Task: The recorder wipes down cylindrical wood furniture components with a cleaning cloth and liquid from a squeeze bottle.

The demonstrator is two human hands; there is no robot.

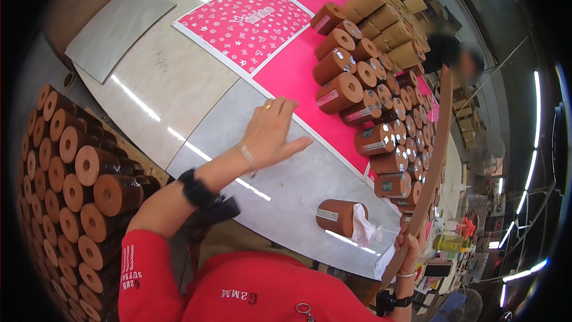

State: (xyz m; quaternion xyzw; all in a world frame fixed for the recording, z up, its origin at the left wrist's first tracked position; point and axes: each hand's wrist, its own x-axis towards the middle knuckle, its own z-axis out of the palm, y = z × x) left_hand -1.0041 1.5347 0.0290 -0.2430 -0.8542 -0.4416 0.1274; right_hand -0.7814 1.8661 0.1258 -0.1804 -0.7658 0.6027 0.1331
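Note:
My right hand [411, 251] is wrapped round a long, thin brown bar [440, 137], which rises past the far right of the table. My left hand [271, 134] hovers over the grey table top [208, 125], fingers apart and nothing in them, close to the edge of the pink printed sheet [238, 24]. Many brown cylinders [338, 92] with holes in their ends stand crowded on the pink sheet, some bearing labels or pale strips. Nearer to me, one brown cylinder [336, 216] lies on the table with a white cloth [360, 226] against its end.
A tall stack of brown cylinders [71, 185] fills the lower left beside the table. A grey flat panel [119, 33] lies at the far left. Tan cylinders [381, 15] are piled at the back. Another person [450, 56] is beyond the bar.

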